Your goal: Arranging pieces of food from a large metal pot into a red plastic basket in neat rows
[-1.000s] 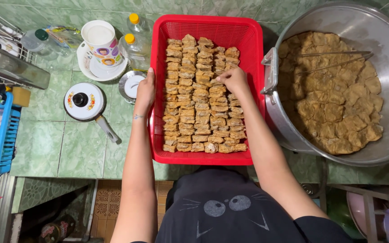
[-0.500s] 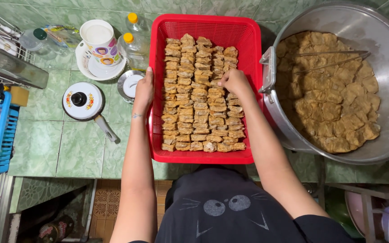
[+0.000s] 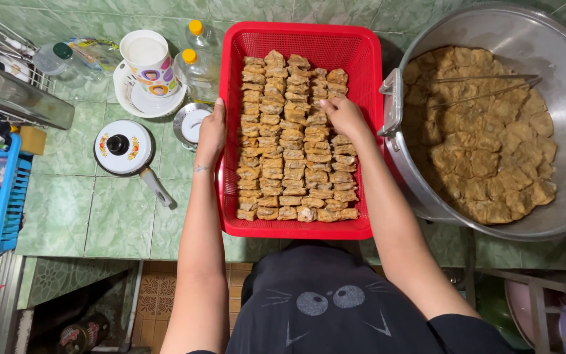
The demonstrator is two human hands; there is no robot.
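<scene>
Dozens of fried tofu pieces (image 3: 296,141), golden brown and roughly rectangular, lie packed in tight rows inside a red plastic basket (image 3: 309,38) with mesh walls. From the head camera I see the basket sitting on the green tiled table (image 3: 60,210), directly ahead of my body. My left hand (image 3: 211,133) rests against the basket's left rim, fingers laid flat along the edge and not clenched. My right hand (image 3: 342,117) lies on top of the tofu near the right-hand rows, fingers curled down onto the pieces; I cannot tell whether it is pinching one.

Just beside the basket on the right, touching its rim, stands a large steel pot (image 3: 558,39) filled with more brown tofu pieces (image 3: 492,144), with metal tongs (image 3: 486,85) lying across them. Left of the basket stand two clear bottles with yellow caps (image 3: 199,65), a patterned white cup (image 3: 149,62) on a plate, and a white pot lid with a black knob (image 3: 123,147). A blue crate (image 3: 8,196) sits at the far left edge.
</scene>
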